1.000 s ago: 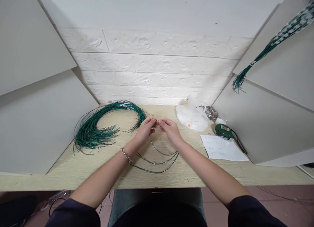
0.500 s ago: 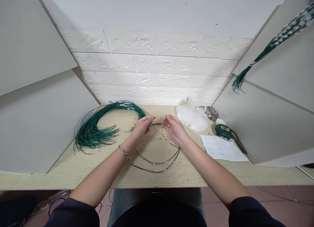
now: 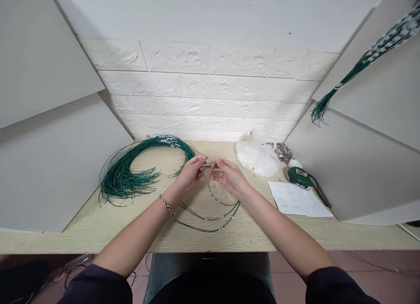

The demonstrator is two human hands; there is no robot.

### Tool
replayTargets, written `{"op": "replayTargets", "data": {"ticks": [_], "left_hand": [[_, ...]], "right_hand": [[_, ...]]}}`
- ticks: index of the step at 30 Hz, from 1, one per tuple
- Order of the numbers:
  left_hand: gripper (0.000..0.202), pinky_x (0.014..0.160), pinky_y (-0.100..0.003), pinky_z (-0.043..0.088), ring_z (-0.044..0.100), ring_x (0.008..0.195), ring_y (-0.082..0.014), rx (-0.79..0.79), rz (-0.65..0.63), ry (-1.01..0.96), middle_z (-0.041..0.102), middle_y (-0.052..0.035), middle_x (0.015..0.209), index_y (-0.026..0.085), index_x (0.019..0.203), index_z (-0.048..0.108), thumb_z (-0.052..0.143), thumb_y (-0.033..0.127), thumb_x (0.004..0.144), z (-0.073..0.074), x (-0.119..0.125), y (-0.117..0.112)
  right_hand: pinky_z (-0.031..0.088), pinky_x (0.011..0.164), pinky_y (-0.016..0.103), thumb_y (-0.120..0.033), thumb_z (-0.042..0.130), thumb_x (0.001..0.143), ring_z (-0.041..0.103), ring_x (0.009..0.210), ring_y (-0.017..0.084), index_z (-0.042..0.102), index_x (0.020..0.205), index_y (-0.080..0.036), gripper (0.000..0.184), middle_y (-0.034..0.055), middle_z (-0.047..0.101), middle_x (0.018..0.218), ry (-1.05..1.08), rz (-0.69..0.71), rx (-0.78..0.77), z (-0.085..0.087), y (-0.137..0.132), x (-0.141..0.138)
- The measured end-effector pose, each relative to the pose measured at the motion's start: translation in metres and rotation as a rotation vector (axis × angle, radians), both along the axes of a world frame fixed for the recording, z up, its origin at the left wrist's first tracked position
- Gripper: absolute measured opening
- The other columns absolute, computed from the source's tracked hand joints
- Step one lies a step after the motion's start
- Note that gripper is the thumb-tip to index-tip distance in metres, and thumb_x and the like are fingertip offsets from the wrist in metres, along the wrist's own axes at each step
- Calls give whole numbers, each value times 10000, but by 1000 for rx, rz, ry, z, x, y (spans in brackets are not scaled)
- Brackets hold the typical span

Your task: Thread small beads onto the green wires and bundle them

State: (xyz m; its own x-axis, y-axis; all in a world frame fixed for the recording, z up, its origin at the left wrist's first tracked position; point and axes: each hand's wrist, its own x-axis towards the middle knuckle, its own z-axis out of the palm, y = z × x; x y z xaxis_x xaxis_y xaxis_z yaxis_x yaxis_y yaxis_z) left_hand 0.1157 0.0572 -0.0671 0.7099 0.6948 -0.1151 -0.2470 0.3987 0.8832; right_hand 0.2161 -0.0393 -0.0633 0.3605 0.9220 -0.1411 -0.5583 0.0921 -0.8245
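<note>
My left hand (image 3: pixel 193 170), with a chain bracelet at the wrist, is closed in a pinch just left of my right hand. A thin dark green cord (image 3: pixel 211 193) with small whitish pieces along it loops down between the hands. My right hand (image 3: pixel 228 175) pinches this cord between thumb and forefinger, its other fingers loosely bent. A strand also runs up to my left fingertips, whose grip is partly hidden. Below the hands, more loops of the same kind of cord (image 3: pixel 205 218) curve over the tabletop.
A large bundle of green cords (image 3: pixel 121 172) lies at left. At the back right are a white plastic bag (image 3: pixel 257 157), a pile of small shiny pieces (image 3: pixel 283 152), a green tape measure (image 3: pixel 299 177) and a written paper (image 3: pixel 297 201). Another bundle (image 3: pixel 357 65) hangs at upper right.
My right hand has moved a little left and down, closer to my left hand. The cord loop it holds has shifted left with it. My left hand stays nearly still.
</note>
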Motion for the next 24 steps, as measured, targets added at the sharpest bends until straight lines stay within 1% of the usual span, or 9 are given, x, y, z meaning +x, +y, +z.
{"op": "replayTargets", "data": {"ticks": [3, 8, 11, 14, 16, 18, 21, 24], "left_hand": [[268, 375, -94, 303, 397, 432, 4, -38, -16, -70, 489, 56, 589, 123, 729, 548, 729, 270, 595, -1, 0, 1], [196, 500, -106, 435, 505, 503, -17, -76, -33, -113, 550, 29, 605, 111, 723, 555, 693, 226, 646, -2, 1, 2], [163, 501, -133, 450, 520, 500, -33, -74, -59, -125, 564, 21, 601, 107, 715, 555, 667, 218, 673, -2, 1, 1], [142, 470, -144, 439, 522, 485, -44, -68, -75, -117, 564, 18, 581, 107, 689, 552, 643, 216, 694, -1, 1, 1], [121, 477, -139, 442, 533, 496, -45, -74, -72, -112, 573, 13, 586, 106, 683, 556, 629, 200, 705, -1, 0, 1], [99, 505, -128, 454, 546, 519, -42, -85, -71, -114, 587, 5, 607, 103, 686, 566, 620, 181, 713, -1, 0, 1], [70, 559, -120, 475, 567, 559, -42, -125, -78, -113, 607, -7, 646, 101, 705, 579, 606, 161, 727, 0, 0, 3], [42, 537, -105, 468, 564, 558, -38, -178, -103, -112, 608, -9, 658, 105, 722, 584, 601, 142, 732, -1, -1, 4]], "right_hand": [[458, 615, 281, -364, 731, 571, 575, 649, 123, 530, 710, -165, 314, -9, 575, 738, 6, 47, -22, 1, -1, -3], [450, 607, 285, -371, 721, 589, 602, 668, 145, 555, 782, -175, 321, 8, 589, 820, -1, 165, -74, -2, -1, -5], [450, 598, 290, -385, 716, 591, 589, 595, 128, 564, 789, -177, 325, -6, 578, 789, -12, 193, -85, -2, -1, -6], [443, 584, 274, -381, 713, 597, 541, 537, 97, 573, 762, -167, 304, -16, 560, 711, -41, 196, -51, -3, -1, -6], [428, 578, 261, -386, 699, 614, 516, 537, 89, 580, 761, -165, 290, -14, 556, 681, -76, 182, -29, -5, 0, -5], [420, 607, 261, -396, 680, 633, 509, 573, 91, 589, 756, -167, 275, -7, 562, 688, -139, 141, -8, -8, 1, -3], [405, 701, 276, -412, 638, 670, 508, 661, 104, 606, 728, -165, 255, 3, 569, 709, -364, 21, 5, -12, 4, 0], [383, 725, 282, -440, 569, 720, 495, 689, 118, 621, 726, -162, 283, 13, 574, 705, -608, -88, 25, -10, 5, 1]]}}
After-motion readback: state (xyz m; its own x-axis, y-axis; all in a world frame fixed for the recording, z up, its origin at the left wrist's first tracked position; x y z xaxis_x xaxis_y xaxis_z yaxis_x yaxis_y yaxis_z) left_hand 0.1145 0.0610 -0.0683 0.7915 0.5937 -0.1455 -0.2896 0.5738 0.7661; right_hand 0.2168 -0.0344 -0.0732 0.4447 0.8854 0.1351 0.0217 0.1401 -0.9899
